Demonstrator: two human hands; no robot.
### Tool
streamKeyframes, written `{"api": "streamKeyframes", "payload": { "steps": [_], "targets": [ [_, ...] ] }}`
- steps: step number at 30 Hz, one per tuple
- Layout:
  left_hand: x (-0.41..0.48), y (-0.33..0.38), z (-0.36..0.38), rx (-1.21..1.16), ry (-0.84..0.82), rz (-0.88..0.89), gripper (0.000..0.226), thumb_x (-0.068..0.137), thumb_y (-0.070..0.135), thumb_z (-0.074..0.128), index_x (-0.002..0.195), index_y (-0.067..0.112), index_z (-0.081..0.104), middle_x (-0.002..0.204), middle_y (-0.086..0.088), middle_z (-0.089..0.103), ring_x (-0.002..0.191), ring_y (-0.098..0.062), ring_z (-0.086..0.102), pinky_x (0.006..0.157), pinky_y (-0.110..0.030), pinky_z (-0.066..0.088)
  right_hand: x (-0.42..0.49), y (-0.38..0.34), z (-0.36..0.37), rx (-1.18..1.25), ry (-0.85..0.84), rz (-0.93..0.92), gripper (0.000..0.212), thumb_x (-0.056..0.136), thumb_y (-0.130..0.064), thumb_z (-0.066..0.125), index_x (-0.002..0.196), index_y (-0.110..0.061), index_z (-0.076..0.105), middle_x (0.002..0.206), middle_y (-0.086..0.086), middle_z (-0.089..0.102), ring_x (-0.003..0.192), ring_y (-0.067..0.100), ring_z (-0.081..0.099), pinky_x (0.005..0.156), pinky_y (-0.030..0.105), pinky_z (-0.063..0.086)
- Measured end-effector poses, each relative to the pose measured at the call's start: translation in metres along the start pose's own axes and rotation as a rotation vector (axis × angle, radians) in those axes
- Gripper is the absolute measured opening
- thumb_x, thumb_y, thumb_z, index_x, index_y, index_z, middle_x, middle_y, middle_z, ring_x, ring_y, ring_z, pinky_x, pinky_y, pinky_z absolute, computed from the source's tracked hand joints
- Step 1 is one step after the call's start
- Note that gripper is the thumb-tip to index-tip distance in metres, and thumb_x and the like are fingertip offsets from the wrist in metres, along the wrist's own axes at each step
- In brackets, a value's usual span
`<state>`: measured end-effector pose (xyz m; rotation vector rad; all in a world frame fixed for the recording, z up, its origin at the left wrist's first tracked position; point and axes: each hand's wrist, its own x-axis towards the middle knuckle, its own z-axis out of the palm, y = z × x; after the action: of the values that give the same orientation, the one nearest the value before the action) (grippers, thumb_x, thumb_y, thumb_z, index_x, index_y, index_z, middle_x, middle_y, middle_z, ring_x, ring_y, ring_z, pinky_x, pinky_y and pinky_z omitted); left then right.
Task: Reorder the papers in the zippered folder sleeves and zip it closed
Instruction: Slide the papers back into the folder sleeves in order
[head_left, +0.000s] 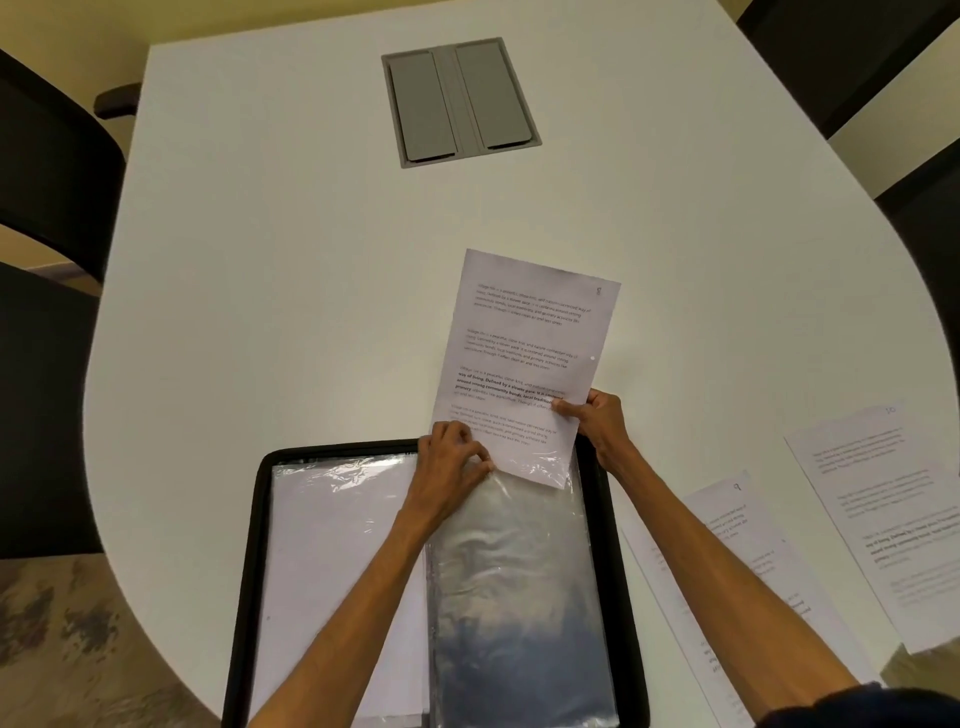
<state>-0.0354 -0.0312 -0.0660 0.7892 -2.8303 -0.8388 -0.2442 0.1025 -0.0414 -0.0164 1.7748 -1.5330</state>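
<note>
– While the right hand (597, 421) pinches the white printed paper sheet (524, 353) by its right edge, which step is in hand?

– Loading a sleeve, I judge. The sheet's near edge sits just inside the mouth of the clear glossy plastic sleeve (514, 571) on the right half of the black zippered folder (257, 545). The folder lies open and flat on the white rounded table (260, 260), directly before the person.

– And the left hand (449, 457)?

– It pinches that sleeve's top lip beside the sheet's near left corner, seemingly to hold the mouth open. So both hands are clamped, 1 on film and 1 on paper, near each other but not touching.

– Which way does the sheet point?

– Its long axis runs away from the person, the far end leaning slightly right, a little askew to the sleeve. The print faces up with the header far. Most of the sheet is outside the sleeve, over the table.

– What does the next move call for?

– Probably squaring the sheet to the sleeve, then drawing it toward the person with the lip kept lifted, since thin film could catch a corner.

– How far along is it?

– Not far, I think. A loose printed sheet marked 9 (748, 519) and another marked 10 (883, 493) lie on the table to the right, and the folder is not yet zipped.
</note>
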Motion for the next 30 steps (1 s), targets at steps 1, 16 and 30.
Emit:
{"api": "streamKeyframes", "payload": {
  "steps": [1,16,30],
  "targets": [
    [0.000,-0.001,0.000,0.001,-0.004,0.001,0.028,0.087,0.050,0.061,0.092,0.024,0.072,0.111,0.001,0.052,0.110,-0.013,0.036,0.092,-0.035,0.036,0.001,-0.001,-0.001,-0.012,0.011,-0.002,0.028,0.080,-0.001,0.075,0.107,-0.001,0.068,0.104,0.011,0.072,0.085,0.023,0.071,0.069,0.027,0.060],
    [0.004,-0.037,-0.030,0.071,-0.071,-0.083,0.016,0.086,0.040,0.070,0.095,0.027,0.072,0.119,-0.003,0.046,0.121,-0.022,0.033,0.093,-0.035,0.024,0.012,-0.007,-0.007,-0.146,-0.028,-0.040,0.030,0.078,0.000,0.075,0.107,0.001,0.067,0.103,0.008,0.071,0.079,0.019,0.071,0.063,0.024,0.058],
    [0.006,-0.045,-0.023,-0.329,-0.002,-0.338,0.049,0.093,0.039,0.063,0.134,0.017,0.048,0.129,-0.005,0.054,0.118,-0.022,0.047,0.098,-0.039,0.042,0.016,0.008,-0.004,-0.439,-0.259,0.040,0.030,0.079,-0.006,0.075,0.108,0.000,0.070,0.111,0.009,0.072,0.091,0.023,0.071,0.081,0.033,0.059]
  ]
}}
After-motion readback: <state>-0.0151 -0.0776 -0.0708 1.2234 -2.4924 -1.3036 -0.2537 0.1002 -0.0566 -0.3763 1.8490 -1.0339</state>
